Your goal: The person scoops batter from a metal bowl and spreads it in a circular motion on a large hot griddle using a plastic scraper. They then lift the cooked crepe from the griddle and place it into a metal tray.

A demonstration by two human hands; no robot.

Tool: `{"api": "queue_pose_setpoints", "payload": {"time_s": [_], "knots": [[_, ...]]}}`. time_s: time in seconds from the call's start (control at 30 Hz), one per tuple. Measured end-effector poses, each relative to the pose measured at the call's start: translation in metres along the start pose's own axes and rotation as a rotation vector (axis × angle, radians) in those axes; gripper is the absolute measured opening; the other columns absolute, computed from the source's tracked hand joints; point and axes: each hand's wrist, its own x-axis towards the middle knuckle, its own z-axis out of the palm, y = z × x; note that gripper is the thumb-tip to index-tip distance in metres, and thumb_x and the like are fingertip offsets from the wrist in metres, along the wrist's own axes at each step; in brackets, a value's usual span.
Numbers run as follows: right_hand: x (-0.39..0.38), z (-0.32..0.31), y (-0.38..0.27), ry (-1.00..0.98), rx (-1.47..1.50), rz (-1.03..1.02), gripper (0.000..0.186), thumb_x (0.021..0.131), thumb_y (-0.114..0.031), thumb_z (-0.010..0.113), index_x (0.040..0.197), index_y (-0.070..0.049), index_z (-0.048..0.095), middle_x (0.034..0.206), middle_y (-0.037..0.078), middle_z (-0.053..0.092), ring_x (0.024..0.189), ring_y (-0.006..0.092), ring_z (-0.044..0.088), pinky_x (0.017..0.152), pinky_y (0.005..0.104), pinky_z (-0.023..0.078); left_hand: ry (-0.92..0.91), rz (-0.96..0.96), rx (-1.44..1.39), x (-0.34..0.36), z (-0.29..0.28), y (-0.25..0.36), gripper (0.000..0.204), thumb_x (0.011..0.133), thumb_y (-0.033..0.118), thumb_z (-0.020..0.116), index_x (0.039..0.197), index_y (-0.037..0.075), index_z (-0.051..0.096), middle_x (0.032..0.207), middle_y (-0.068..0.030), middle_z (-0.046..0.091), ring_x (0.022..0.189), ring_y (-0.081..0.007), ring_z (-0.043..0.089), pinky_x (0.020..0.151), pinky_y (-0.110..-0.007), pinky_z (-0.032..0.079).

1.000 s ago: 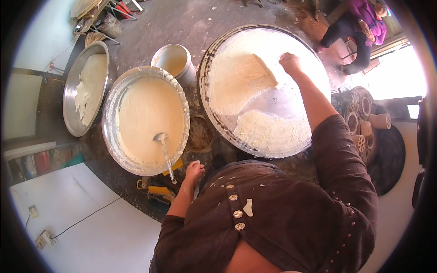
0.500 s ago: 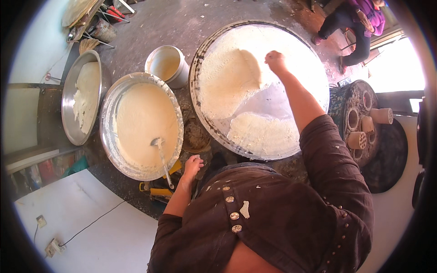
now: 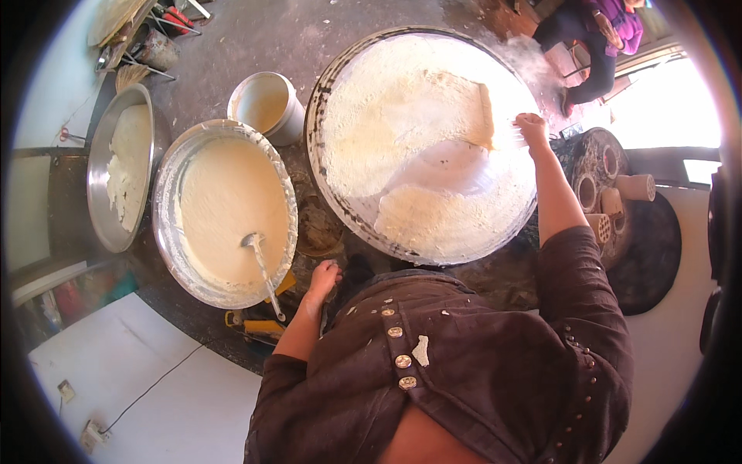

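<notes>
My right hand (image 3: 532, 128) is closed at the right side of a large round griddle (image 3: 315, 131), on a pale flat tool that is hard to make out against the white batter. A thick ridge of batter (image 3: 479, 116) lies just left of it; pale batter coats much of the surface, with a smooth greyish patch in the middle. My left hand (image 3: 327, 272) hangs low near my body with curled fingers, right of a steel basin (image 3: 162, 216) of cream batter. A ladle (image 3: 263, 271) rests in that basin; whether anything is in those curled fingers is unclear.
A steel basin (image 3: 97, 178) with dough stands at left, a white bucket (image 3: 287, 116) behind. A stove with clay cylinders (image 3: 634, 187) is at right. A person in purple (image 3: 622, 31) sits at the back right near a bright opening. A white board (image 3: 139, 371) lies lower left.
My right hand has swept rightward and toward me to the griddle's right side, with the batter ridge shifted right. A pale wisp of steam now shows at the back right. The left hand stays low.
</notes>
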Motion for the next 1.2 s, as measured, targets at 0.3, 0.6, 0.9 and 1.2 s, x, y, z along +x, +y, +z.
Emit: {"api": "queue_pose_setpoints", "payload": {"time_s": [0.3,0.6,0.9,1.2], "knots": [[0.03,0.132,-0.048,-0.216,0.091,-0.167,0.016,0.075,-0.015,0.059,0.085,-0.002,0.061,0.072,0.005,0.063,0.063,0.0117,0.054,0.057,0.0233,0.042,0.062,-0.006,-0.04,-0.012,-0.003,-0.005,0.035,0.084,0.02,0.047,0.112,0.0,0.051,0.091,-0.0116,0.063,0.069,-0.0172,0.061,0.057,-0.026,0.045],[0.1,0.057,0.035,0.048,-1.058,-0.389,0.017,0.077,-0.017,0.051,0.079,-0.013,0.068,0.101,0.007,0.062,0.094,0.0207,0.057,0.075,0.0301,0.048,0.057,-0.093,-0.061,-0.024,0.002,-0.032,0.034,0.085,0.023,0.047,0.114,0.005,0.049,0.093,-0.01,0.061,0.071,-0.0175,0.06,0.057,-0.028,0.045],[-0.028,-0.049,0.061,0.183,0.628,0.375,0.016,0.077,-0.012,0.057,0.089,-0.002,0.061,0.087,0.009,0.061,0.084,0.0181,0.059,0.068,0.0277,0.048,-0.026,-0.03,0.085,0.014,0.004,-0.016,0.034,0.084,0.02,0.047,0.111,0.001,0.052,0.086,-0.0124,0.063,0.063,-0.016,0.059,0.054,-0.027,0.045],[-0.004,-0.109,0.035,0.143,-1.017,-0.055,0.022,0.083,-0.016,0.047,0.094,-0.004,0.062,0.094,0.014,0.063,0.084,0.0267,0.062,0.071,0.0339,0.05,-0.059,0.004,0.152,-0.011,0.011,0.018,0.037,0.085,0.022,0.047,0.117,0.003,0.049,0.093,-0.0121,0.062,0.071,-0.0173,0.061,0.057,-0.029,0.045]]}}
